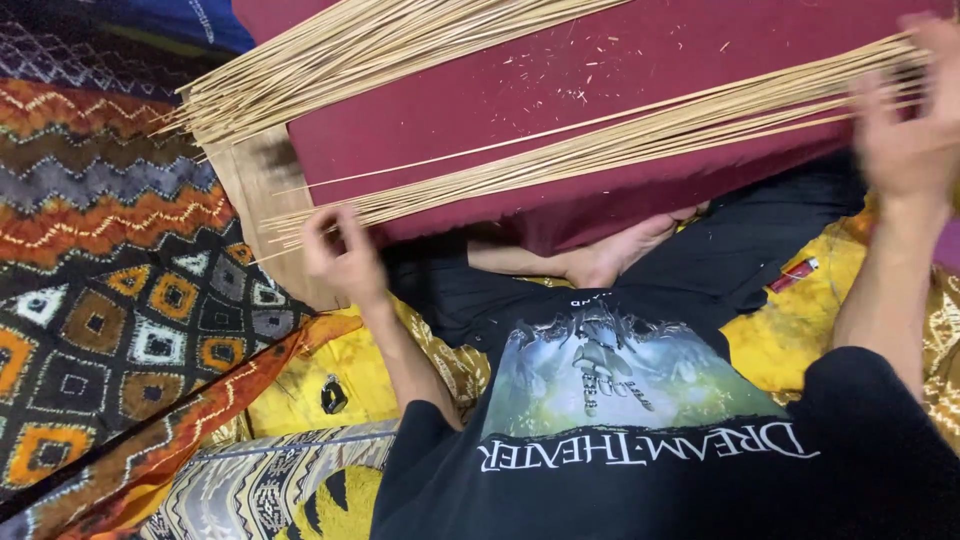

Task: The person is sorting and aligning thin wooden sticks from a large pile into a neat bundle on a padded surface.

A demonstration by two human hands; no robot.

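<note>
- Our left hand sits at the near left end of a bundle of thin bamboo sticks, its grip curled, fingertips touching the stick ends.
- Our right hand is at the far right end of the same bundle; it is blurred, so its grip seems loosely clenched about the sticks, but we cannot tell for sure.
- The bundle lies slantwise across a maroon cushion, from its lower left edge to its right edge, the stick ends jutting past the left edge.
- A second, thicker heap of sticks lies along the cushion's upper left corner, apart from the first.
- The cushion rests on our lap, above a black printed shirt.
- To the left lies a patterned cloth; a yellow cloth lies beneath us.
- A small red object rests by the right side on the yellow cloth.
</note>
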